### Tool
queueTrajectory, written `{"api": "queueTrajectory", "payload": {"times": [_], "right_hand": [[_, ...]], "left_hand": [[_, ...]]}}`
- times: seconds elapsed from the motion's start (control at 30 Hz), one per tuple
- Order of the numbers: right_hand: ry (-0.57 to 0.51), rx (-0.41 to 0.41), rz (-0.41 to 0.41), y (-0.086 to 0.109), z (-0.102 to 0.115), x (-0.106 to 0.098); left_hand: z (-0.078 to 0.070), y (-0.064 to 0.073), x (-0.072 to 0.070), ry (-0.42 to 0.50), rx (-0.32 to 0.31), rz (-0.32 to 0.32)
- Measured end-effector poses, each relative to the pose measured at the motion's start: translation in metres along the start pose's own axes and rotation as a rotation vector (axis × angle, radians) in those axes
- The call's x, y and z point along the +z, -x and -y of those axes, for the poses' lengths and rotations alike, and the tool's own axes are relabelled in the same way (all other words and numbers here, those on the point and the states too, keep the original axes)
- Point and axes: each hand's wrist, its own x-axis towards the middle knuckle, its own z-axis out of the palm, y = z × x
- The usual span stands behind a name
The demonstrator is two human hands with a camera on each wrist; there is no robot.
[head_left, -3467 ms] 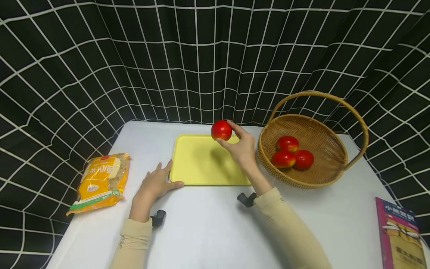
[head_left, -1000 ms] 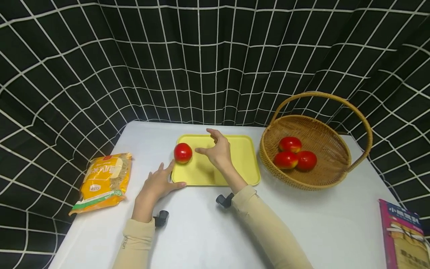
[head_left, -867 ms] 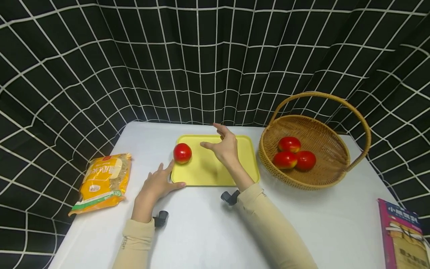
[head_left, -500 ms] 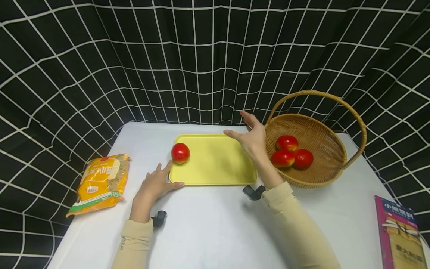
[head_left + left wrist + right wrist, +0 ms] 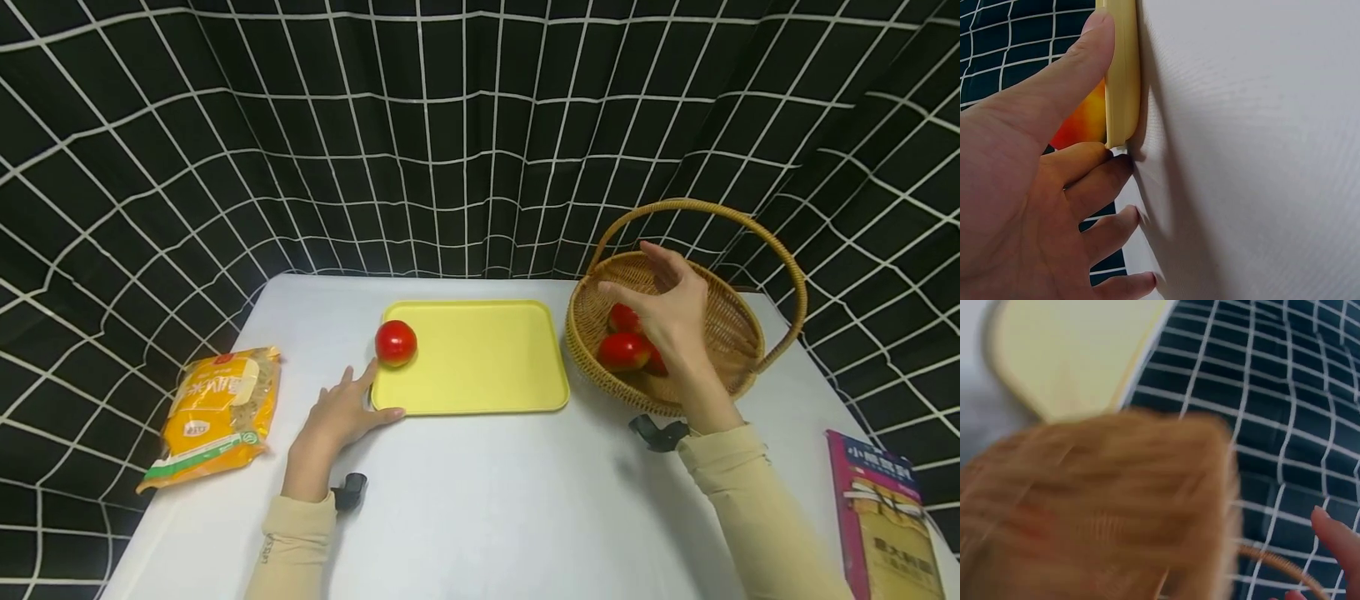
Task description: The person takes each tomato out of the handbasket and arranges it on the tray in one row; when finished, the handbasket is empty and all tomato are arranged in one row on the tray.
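Observation:
My left hand (image 5: 343,414) rests at the near left corner of a yellow tray (image 5: 480,367). Its thumb lies along the near rim and its forefinger touches the left side; the left wrist view shows the thumb (image 5: 1088,53) against the tray edge (image 5: 1121,81). A round red fruit (image 5: 396,343) sits in the tray's left end, just beyond that forefinger. Nothing is held in my right hand (image 5: 675,312), which hovers over the wicker basket (image 5: 592,367) with thumb and fingers spread apart. Below it lie several red and yellow fruits (image 5: 624,352), partly hidden by the hand.
The basket's tall arched handle (image 5: 783,254) rises behind and right of my right hand. An orange bag of grain (image 5: 217,408) lies on the left of the white table (image 5: 480,500). A purple-and-yellow package (image 5: 885,517) lies at the right edge. Black gridded cloth (image 5: 450,125) hangs behind.
My right hand carried a red fruit over the tray and let it go at the left end. It then moved right, empty, to over the basket. My left hand stayed at the tray corner.

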Motion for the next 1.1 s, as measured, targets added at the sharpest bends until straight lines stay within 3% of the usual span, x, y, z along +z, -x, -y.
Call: {"api": "queueTrajectory", "payload": {"times": [0.17,0.3,0.63,1.1], "right_hand": [[0.114,0.070,0.027,-0.004,-0.017,-0.015],[0.213,0.130,0.094,-0.006,-0.033,-0.021],[0.335,0.095,0.233,-0.003,-0.065,-0.022],[0.417,0.099,0.322,-0.002,-0.071,-0.025]], "left_hand": [[0.000,0.001,-0.002,-0.007,0.006,-0.004],[0.000,0.002,-0.002,-0.009,0.005,-0.002],[0.000,0.003,-0.001,0.009,-0.004,0.004],[-0.003,0.003,-0.001,0.014,0.002,0.003]]}}
